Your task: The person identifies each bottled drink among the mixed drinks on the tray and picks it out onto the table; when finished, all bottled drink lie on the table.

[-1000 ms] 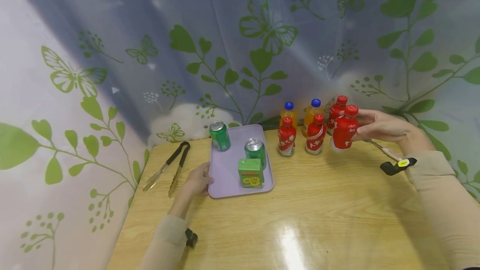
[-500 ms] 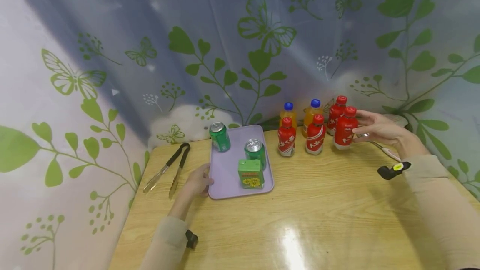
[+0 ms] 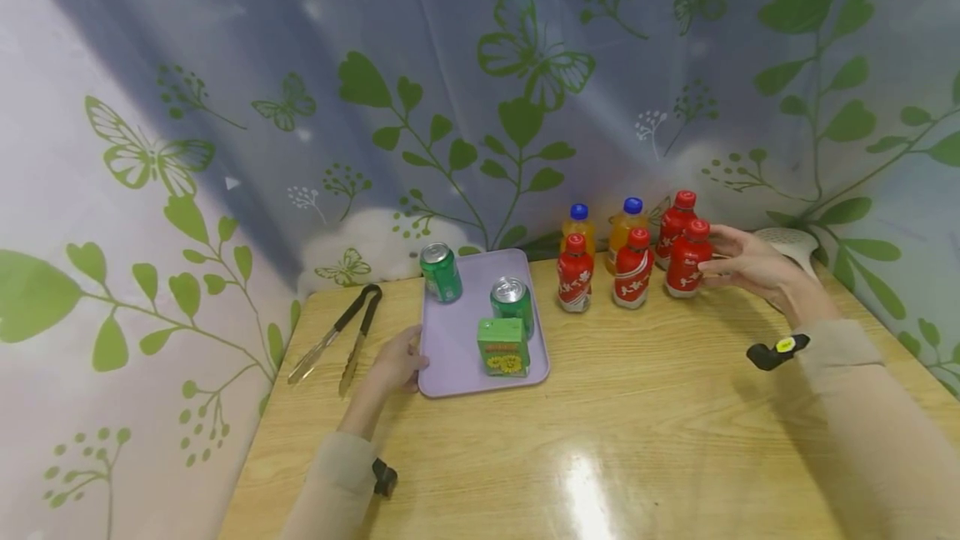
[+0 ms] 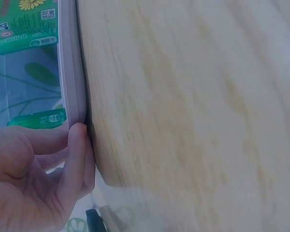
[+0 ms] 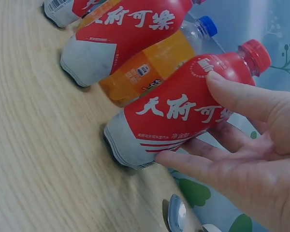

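My left hand (image 3: 396, 361) pinches the left front rim of the lilac tray (image 3: 453, 348); the left wrist view shows its thumb and fingers at the tray edge. On the tray are a green can (image 3: 441, 273) at the back left, a second green can (image 3: 510, 300) at the right, and a green drink carton (image 3: 503, 348) before it. My right hand (image 3: 757, 265) holds a red cola bottle (image 3: 686, 261) from its right side, thumb on the label and fingers behind in the right wrist view. That bottle (image 5: 174, 106) stands upright, its base at the tabletop.
Two more red bottles (image 3: 574, 273) stand in the front row, a third red bottle (image 3: 675, 223) behind the held one. Orange drink bottles (image 3: 626, 227) with blue caps are behind them. Black-handled tongs (image 3: 345, 327) lie left of the tray; a white slotted utensil (image 3: 791, 242) lies behind my right hand.
My right hand has lowered the red cola bottle onto the table, beside the other red bottles, and the right forearm has shifted slightly left. My left hand and the tray have stayed put.
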Action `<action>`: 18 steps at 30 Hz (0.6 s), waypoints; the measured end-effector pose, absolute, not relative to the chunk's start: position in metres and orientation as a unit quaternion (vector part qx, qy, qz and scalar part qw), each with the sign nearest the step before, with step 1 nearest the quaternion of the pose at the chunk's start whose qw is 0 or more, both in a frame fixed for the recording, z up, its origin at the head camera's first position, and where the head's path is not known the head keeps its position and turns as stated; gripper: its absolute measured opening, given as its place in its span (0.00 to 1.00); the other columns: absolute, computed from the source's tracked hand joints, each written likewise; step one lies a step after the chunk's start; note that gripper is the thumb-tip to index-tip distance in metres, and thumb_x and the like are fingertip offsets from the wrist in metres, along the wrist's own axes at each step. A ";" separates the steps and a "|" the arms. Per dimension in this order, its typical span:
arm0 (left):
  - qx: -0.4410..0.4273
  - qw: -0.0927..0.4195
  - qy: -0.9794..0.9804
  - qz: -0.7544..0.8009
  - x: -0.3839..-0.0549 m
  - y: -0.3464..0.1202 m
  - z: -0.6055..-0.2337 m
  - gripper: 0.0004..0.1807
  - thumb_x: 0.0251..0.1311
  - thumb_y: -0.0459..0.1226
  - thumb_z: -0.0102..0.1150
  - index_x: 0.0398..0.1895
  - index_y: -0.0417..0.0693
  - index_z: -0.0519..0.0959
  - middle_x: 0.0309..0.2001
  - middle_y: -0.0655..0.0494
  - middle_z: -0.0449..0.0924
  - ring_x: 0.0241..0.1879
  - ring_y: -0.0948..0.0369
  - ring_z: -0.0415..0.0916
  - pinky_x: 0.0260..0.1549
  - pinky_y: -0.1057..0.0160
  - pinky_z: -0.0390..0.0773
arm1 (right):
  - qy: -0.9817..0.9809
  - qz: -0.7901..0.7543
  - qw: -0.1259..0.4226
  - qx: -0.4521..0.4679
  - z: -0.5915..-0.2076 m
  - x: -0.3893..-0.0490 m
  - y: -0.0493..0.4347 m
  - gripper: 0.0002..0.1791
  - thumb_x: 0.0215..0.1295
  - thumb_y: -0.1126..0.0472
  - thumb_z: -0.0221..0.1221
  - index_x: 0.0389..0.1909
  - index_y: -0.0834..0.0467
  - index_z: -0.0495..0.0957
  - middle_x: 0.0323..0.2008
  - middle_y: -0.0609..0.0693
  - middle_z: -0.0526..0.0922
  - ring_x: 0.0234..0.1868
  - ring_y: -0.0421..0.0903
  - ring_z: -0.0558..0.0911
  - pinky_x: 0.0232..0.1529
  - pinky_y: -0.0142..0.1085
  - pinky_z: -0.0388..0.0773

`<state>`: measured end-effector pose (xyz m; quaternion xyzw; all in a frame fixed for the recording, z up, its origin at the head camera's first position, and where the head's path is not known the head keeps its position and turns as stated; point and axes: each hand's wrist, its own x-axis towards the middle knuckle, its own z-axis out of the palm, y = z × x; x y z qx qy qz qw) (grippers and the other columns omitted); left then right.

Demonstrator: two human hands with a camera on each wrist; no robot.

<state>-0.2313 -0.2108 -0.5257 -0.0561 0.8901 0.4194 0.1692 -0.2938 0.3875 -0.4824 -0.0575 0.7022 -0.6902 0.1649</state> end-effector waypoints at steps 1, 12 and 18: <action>-0.056 0.169 0.890 0.419 -0.232 -0.211 -0.526 0.38 0.71 0.27 0.58 0.83 0.44 0.59 0.49 0.38 0.81 0.35 0.55 0.82 0.27 0.63 0.88 | 0.704 -0.689 0.163 -0.054 -0.483 -0.293 0.387 0.32 0.74 0.73 0.58 0.70 0.42 0.63 0.55 0.27 0.79 0.52 0.30 0.84 0.52 0.40 0.89; -0.008 0.145 0.933 0.328 -0.232 -0.214 -0.517 0.36 0.73 0.33 0.58 0.82 0.40 0.60 0.48 0.41 0.84 0.38 0.55 0.82 0.34 0.60 0.87 | 0.810 -0.576 0.109 -0.025 -0.470 -0.282 0.376 0.50 0.80 0.50 0.57 0.87 0.55 0.34 0.85 0.68 0.44 0.65 0.36 0.76 0.65 0.35 0.81; 0.110 -0.019 0.977 0.182 -0.217 -0.216 -0.470 0.40 0.76 0.46 0.58 0.83 0.38 0.56 0.74 0.31 0.67 0.70 0.37 0.72 0.70 0.37 0.75 | 0.906 -0.393 -0.124 -0.098 -0.436 -0.251 0.348 0.43 0.80 0.46 0.56 0.85 0.56 0.49 0.82 0.68 0.54 0.80 0.73 0.56 0.75 0.74 0.56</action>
